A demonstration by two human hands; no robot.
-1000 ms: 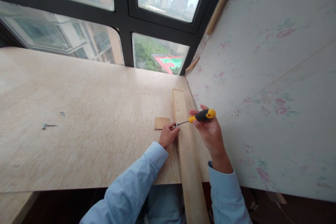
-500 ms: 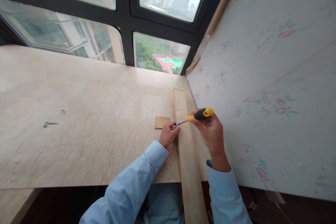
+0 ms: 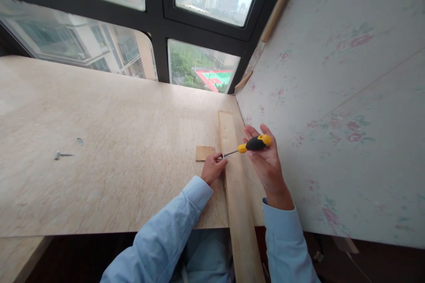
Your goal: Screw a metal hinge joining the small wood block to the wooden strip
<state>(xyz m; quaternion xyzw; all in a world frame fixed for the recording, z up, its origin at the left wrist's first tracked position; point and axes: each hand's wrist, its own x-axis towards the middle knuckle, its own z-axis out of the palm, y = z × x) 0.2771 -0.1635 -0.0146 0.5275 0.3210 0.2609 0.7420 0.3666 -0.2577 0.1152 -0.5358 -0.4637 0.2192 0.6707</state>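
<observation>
A long wooden plank (image 3: 241, 203) runs away from me across the counter, its near end jutting past the edge. My left hand (image 3: 213, 168) is at the plank's left side, fingers pinched round a small bright metal piece (image 3: 223, 156) that they largely cover. The tip of a yellow and black screwdriver (image 3: 255, 143) meets that piece, the shaft lying slantwise over the plank. At the handle is my right hand (image 3: 268, 163), its fingers loosened and partly spread, the handle resting between thumb and palm. Beside my left hand lies a small square wooden piece (image 3: 205, 153).
On the pale counter (image 3: 133, 177), far left, lie a metal fitting with a screw-like shank (image 3: 62, 155) and a smaller metal piece (image 3: 79, 141). A floral wall (image 3: 332, 110) rises close on the right; dark window frames (image 3: 156, 22) stand behind.
My right hand's fingers have loosened from round the screwdriver handle and spread upward, the wrist turning. The left hand keeps its pinch at the tip.
</observation>
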